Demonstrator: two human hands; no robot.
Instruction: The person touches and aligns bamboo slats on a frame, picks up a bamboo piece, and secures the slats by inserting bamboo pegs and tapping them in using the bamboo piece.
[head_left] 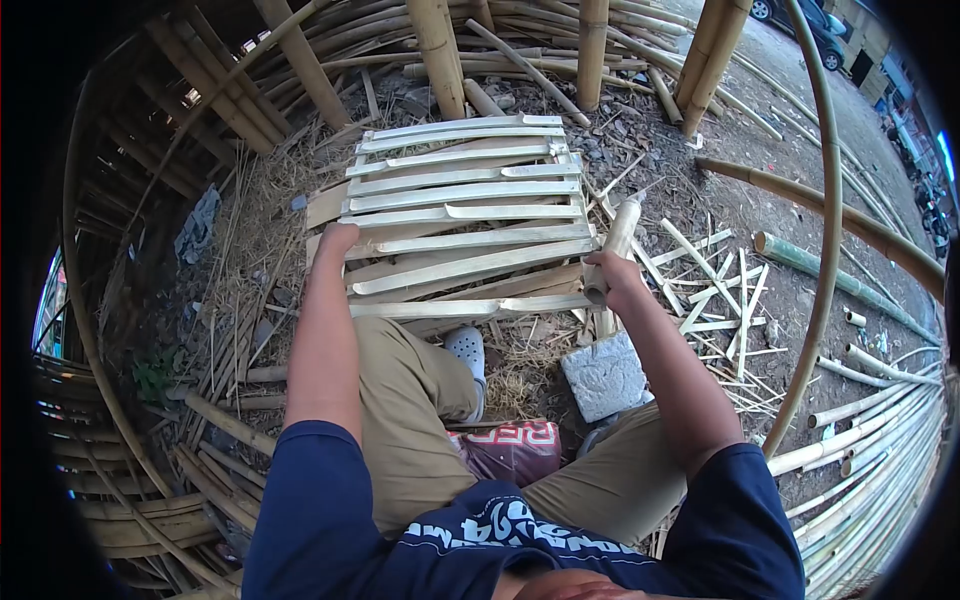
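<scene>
My right hand (pixel 620 280) grasps a tube (pixel 622 238) at the right edge of the frame (pixel 468 217). My left hand (pixel 338 240) is at its left edge; fingers hidden, I cannot tell its grip. The slatted frame lies before my knees. A block (pixel 606 374) sits nearer me; strips (pixel 742 312) lie scattered rightward.

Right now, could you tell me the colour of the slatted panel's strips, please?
Its strips are pale cream in the head view.
</scene>
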